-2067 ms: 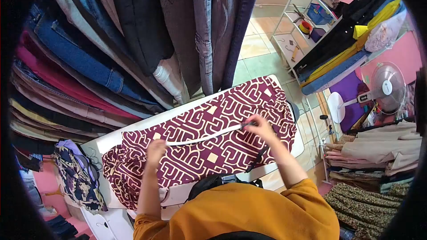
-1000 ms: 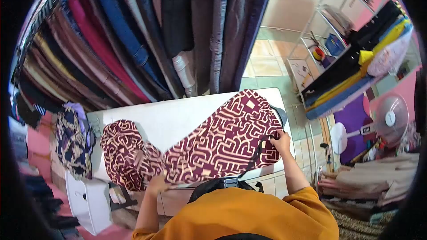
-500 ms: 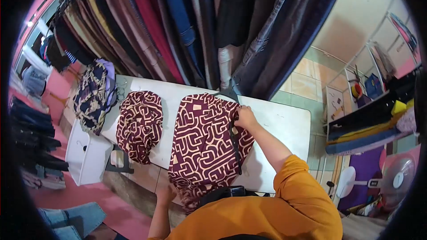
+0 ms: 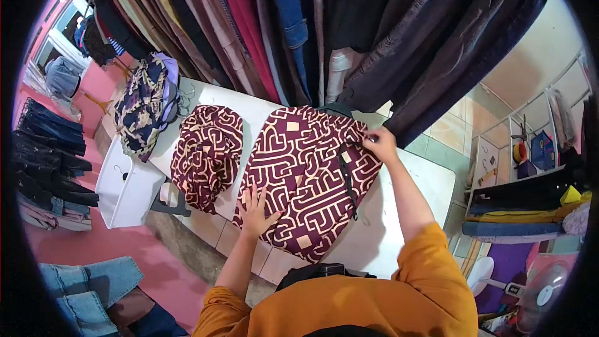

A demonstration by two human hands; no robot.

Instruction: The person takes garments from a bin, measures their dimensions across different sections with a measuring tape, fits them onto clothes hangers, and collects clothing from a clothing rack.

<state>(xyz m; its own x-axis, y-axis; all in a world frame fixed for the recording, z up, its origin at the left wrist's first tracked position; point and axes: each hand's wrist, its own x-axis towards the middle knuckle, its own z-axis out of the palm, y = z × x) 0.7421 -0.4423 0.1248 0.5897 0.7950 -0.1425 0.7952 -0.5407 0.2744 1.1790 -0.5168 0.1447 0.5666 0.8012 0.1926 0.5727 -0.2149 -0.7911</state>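
Note:
A maroon garment [image 4: 312,175] with a cream maze-like pattern lies spread on the white table. From its top edge shows part of a black hanger [image 4: 337,107], and a thin dark strip [image 4: 347,181] runs down its right side. My left hand [image 4: 254,213] rests flat on the lower left of the cloth, fingers spread. At the upper right corner, my right hand [image 4: 382,143] has its fingers closed on the garment's edge. A bunched cloth piece [image 4: 207,157] in the same pattern lies to the left.
Many trousers [image 4: 249,31] hang along the table's far side. A dark patterned garment pile [image 4: 143,109] lies at the white table's [image 4: 412,193] left end, above a white bin [image 4: 121,187]. A shelf rack [image 4: 493,168] and a fan [image 4: 546,293] stand at right.
My left hand has moved up from below the table edge onto the garment, which now lies flatter at its lower end. My right hand stays at the upper right corner.

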